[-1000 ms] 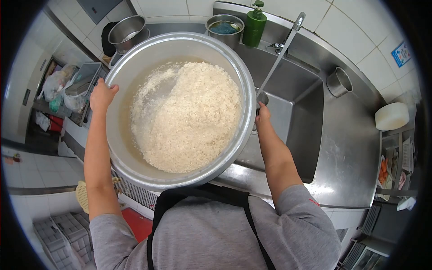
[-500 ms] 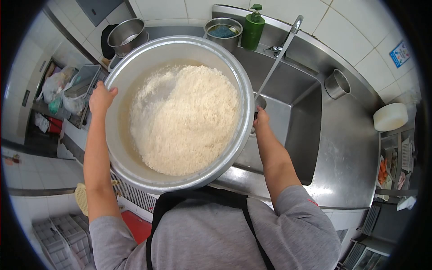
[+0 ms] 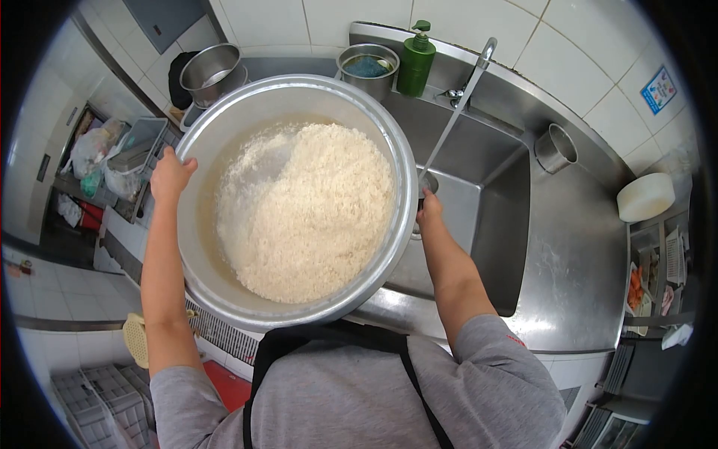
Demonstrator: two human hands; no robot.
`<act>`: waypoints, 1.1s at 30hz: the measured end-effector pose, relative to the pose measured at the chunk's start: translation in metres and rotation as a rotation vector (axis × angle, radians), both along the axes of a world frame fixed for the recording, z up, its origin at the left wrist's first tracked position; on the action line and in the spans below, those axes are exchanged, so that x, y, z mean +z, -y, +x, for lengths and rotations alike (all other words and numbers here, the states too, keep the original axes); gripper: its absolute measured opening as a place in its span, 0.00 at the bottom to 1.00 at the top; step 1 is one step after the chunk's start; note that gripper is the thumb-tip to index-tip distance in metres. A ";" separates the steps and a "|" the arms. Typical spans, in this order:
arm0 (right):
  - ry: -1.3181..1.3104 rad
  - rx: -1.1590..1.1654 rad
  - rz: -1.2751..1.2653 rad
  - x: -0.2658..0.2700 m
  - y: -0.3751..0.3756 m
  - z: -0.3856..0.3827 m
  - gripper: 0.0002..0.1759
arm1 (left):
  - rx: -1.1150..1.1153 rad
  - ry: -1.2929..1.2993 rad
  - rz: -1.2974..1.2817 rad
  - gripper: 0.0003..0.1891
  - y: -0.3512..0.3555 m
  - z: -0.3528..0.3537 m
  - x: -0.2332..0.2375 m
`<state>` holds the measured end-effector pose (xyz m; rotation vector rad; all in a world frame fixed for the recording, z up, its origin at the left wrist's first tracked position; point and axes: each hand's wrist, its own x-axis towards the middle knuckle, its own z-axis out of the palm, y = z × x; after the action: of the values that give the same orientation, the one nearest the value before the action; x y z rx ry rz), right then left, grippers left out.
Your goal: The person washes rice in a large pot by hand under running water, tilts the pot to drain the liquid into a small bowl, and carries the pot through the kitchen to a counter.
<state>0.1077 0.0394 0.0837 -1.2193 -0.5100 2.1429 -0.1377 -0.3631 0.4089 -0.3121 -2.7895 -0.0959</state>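
Observation:
A large round metal pot [image 3: 299, 88] fills the middle of the view, tilted toward me, with white rice [image 3: 321, 217] and cloudy water inside. My left hand [image 3: 172, 173] is closed on its left rim, thumb over the edge. Beside the right rim, my right hand [image 3: 430, 208] is closed around what looks like the dark handle of a small metal cup [image 3: 428, 182], partly hidden by the pot. Water runs from the faucet [image 3: 488, 51] down toward that cup.
A steel sink [image 3: 497, 232] lies right of the pot. Behind stand a green pump bottle [image 3: 416, 67], a steel container with bluish contents [image 3: 368, 66] and an empty-looking steel pot [image 3: 211, 69]. A steel cup [image 3: 556, 148] and a white round block [image 3: 645, 197] are at right.
The pot and both hands sit slightly lower in view, much as the surroundings shift with the camera. The grips look the same, and water still runs.

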 end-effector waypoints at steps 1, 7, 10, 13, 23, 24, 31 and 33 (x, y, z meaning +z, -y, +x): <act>0.005 0.000 -0.004 0.000 0.000 0.000 0.37 | 0.000 -0.001 0.001 0.24 0.000 0.000 0.000; 0.030 -0.035 -0.034 0.000 -0.001 -0.001 0.36 | 0.018 0.018 -0.007 0.24 -0.001 0.001 0.002; 0.017 -0.027 -0.030 -0.002 -0.002 0.000 0.36 | 0.017 0.018 -0.007 0.24 -0.001 0.001 0.002; -0.014 -0.021 -0.046 -0.005 -0.004 0.000 0.36 | 0.015 0.025 -0.008 0.24 -0.001 0.001 0.002; -0.059 -0.047 -0.019 0.031 0.006 0.005 0.35 | 0.014 0.033 0.018 0.24 0.001 0.000 0.002; -0.056 -0.046 -0.010 0.035 0.006 0.005 0.35 | 0.004 0.031 0.020 0.23 0.001 0.001 0.002; 0.010 0.000 0.026 0.068 -0.001 0.009 0.36 | -0.006 0.041 0.054 0.22 0.003 0.001 0.003; 0.019 0.001 0.047 0.079 -0.002 0.012 0.36 | -0.024 0.061 0.051 0.22 0.003 0.001 0.004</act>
<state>0.1193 0.0415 0.1627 -1.2148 -0.5656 2.1105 -0.1364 -0.3665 0.4126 -0.3349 -2.8384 -0.1841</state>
